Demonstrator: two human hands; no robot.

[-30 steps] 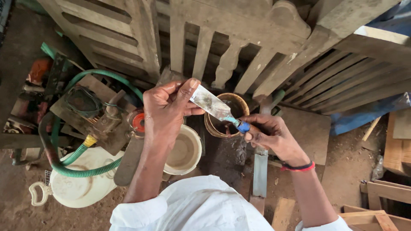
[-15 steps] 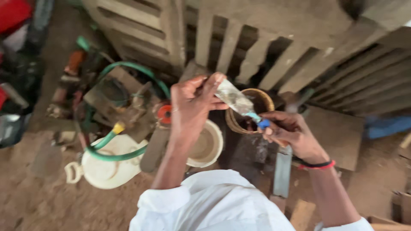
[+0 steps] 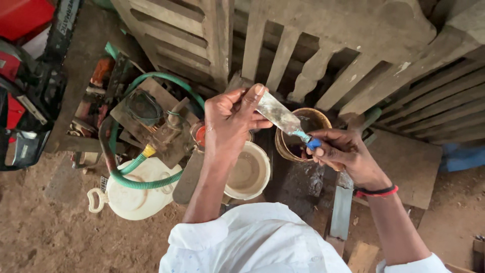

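The right hand point(image 3: 343, 154) grips a putty knife point(image 3: 283, 117); left hand point(image 3: 230, 124) fingers pinch its blade at ten o'clock, wiping it.

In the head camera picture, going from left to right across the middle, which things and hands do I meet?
Red chainsaw → green hose → white plastic jug → left hand → putty knife → brown container → right hand → red wristband → blue sheet.

Bare dirt floor point(image 3: 45, 232) below-left of the hands. Grey carved wooden railings point(image 3: 323, 45) lean beyond them. Flat daylight, soft shadows.
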